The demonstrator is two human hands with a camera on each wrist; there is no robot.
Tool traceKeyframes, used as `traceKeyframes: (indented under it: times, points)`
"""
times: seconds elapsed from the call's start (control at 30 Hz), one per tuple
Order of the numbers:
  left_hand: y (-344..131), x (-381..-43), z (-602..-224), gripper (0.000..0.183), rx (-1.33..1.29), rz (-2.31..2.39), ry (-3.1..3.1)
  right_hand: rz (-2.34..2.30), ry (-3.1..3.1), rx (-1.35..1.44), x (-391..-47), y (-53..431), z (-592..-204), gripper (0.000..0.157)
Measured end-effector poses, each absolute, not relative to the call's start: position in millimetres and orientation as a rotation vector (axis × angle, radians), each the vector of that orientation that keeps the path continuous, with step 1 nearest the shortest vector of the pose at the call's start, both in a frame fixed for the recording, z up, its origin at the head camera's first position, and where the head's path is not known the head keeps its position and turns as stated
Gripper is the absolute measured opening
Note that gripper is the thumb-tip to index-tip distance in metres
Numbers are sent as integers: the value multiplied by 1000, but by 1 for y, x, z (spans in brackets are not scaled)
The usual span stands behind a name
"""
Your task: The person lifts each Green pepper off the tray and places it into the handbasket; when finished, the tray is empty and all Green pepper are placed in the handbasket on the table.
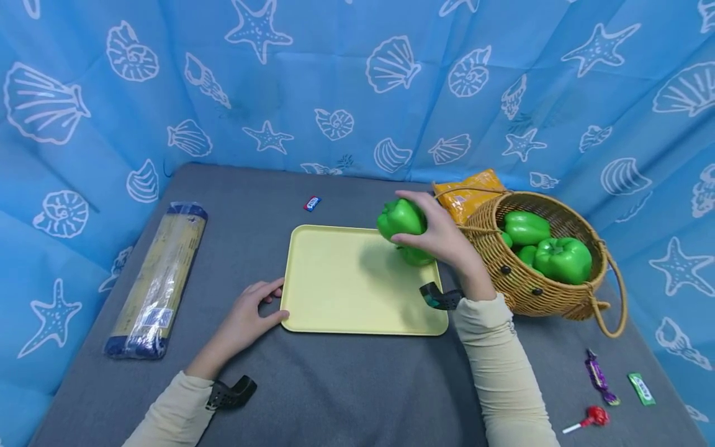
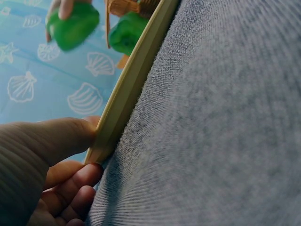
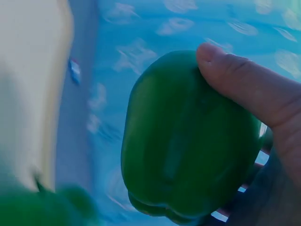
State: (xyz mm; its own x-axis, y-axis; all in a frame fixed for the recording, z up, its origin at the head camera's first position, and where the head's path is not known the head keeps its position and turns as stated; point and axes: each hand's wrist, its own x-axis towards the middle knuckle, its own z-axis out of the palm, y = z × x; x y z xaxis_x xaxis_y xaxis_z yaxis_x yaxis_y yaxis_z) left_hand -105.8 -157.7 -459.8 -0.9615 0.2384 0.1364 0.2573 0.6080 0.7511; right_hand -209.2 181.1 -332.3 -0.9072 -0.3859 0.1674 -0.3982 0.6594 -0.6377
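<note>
My right hand (image 1: 438,233) grips a green bell pepper (image 1: 401,218) above the far right part of a pale yellow tray (image 1: 346,279). In the right wrist view the thumb lies along the side of this pepper (image 3: 183,141). A second green bell pepper (image 1: 417,256) sits at the tray's right side, partly hidden below the right hand. At the tray's left edge, my left hand (image 1: 251,313) holds the rim between thumb and fingers, as the left wrist view shows at the tray corner (image 2: 115,117).
To the right, a wicker basket (image 1: 536,304) leans open with several green peppers (image 1: 563,259); an orange packet (image 1: 466,197) lies behind it. A noodle pack (image 1: 159,279) lies left. Wrapped candies, purple (image 1: 599,377) and green (image 1: 641,389), and a red lollipop (image 1: 596,415) lie front right.
</note>
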Motion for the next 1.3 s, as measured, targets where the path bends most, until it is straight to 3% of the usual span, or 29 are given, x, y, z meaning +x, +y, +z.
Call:
traceKeyframes:
  times: [0.27, 0.67, 0.9, 1.3]
  points:
    - [-157, -106, -461, 58, -413, -1299, -2811, 1019, -2756, 271, -189, 255, -288, 75]
    - [-159, -105, -464, 58, -418, -1304, -2803, 959, -2703, -226, -176, 324, -289, 76]
    - [-159, -106, -463, 59, -416, -1312, -2807, 943, -2719, -289, -178, 333, -295, 83]
    - [-158, -105, -460, 59, -415, -1314, -2811, 976, -2594, -128, -178, 306, -295, 70]
